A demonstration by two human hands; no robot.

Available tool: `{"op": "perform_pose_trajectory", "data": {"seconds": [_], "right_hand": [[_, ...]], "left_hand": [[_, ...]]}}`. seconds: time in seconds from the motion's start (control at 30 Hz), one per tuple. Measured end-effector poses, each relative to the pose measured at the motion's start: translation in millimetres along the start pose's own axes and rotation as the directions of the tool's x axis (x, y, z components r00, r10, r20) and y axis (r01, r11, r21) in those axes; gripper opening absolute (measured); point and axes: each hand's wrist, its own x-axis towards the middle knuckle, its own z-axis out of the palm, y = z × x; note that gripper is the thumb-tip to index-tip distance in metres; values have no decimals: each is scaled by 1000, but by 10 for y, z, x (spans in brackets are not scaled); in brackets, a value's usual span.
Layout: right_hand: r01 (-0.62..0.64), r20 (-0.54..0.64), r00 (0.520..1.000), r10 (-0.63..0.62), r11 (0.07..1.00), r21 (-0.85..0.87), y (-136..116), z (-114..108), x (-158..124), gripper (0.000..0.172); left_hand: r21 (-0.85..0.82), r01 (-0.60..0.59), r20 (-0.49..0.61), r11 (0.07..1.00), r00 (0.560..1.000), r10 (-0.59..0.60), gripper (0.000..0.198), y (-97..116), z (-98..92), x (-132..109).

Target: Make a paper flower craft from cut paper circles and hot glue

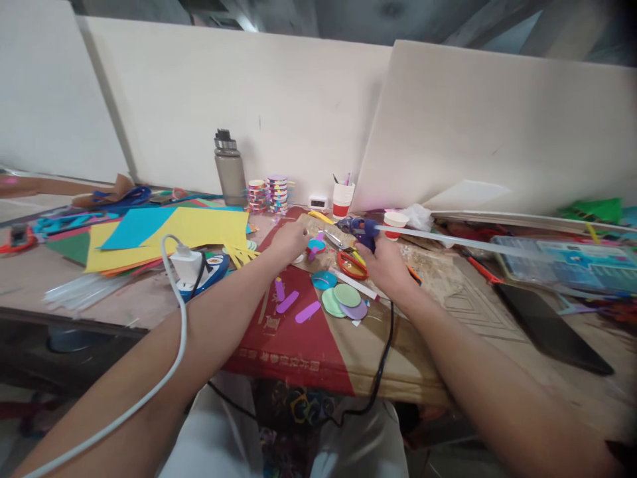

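Note:
My right hand is wrapped round a dark blue hot glue gun, its nozzle facing left. A long clear glue stick juts from its back to the right, and a black cord hangs below. My left hand is closed, fingers curled; what they hold, if anything, is hidden. Just right of it lies a blue paper disc with a purple strip. Scissors with orange handles lie between the hands. Nearer me are purple paper strips and green paper discs.
Yellow paper sheets and a blue power strip with a white charger lie left. Behind stand a grey bottle, decorated stacks and a red-and-white cup. A black tablet-like slab and plastic box lie right.

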Motion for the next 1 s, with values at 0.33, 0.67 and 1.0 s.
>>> {"op": "perform_pose_trajectory", "data": {"seconds": [0.33, 0.67, 1.0], "right_hand": [[8, 47, 999, -8, 1000, -13, -56, 14, -8, 23], [-46, -19, 999, 48, 995, 84, -24, -27, 23, 29], [12, -30, 1000, -9, 995, 101, -11, 0, 32, 31]], "left_hand": [[10, 118, 67, 993, 991, -118, 20, 88, 49, 13], [-150, 104, -166, 983, 978, -128, 19, 211, -75, 79], [-882, 111, -24, 459, 960, -278, 10, 219, 73, 36]]}}
